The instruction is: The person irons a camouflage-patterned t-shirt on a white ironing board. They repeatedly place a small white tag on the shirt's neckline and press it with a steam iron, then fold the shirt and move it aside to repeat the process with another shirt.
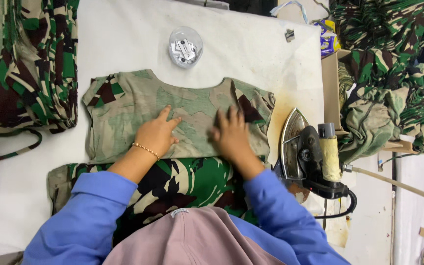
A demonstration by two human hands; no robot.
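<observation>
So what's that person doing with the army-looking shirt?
A person in blue sleeves presses both palms flat on a camouflage shirt spread inside-out on a white padded table. The left hand wears a bead bracelet; the right hand looks blurred. An iron rests tipped on its side beside the right hand, not held. More camouflage clothes are piled at both sides, and a clear round tub sits above the shirt.

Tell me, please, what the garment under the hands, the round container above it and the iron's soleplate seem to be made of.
Camouflage garment: woven cloth, matte; it creases softly under the left hand and right hand.
Round container: likely clear plastic, glossy; its contents show through.
Iron: soleplate looks like bare metal, dull shine; body black, probably plastic; handle wrapped in pale padding.
</observation>
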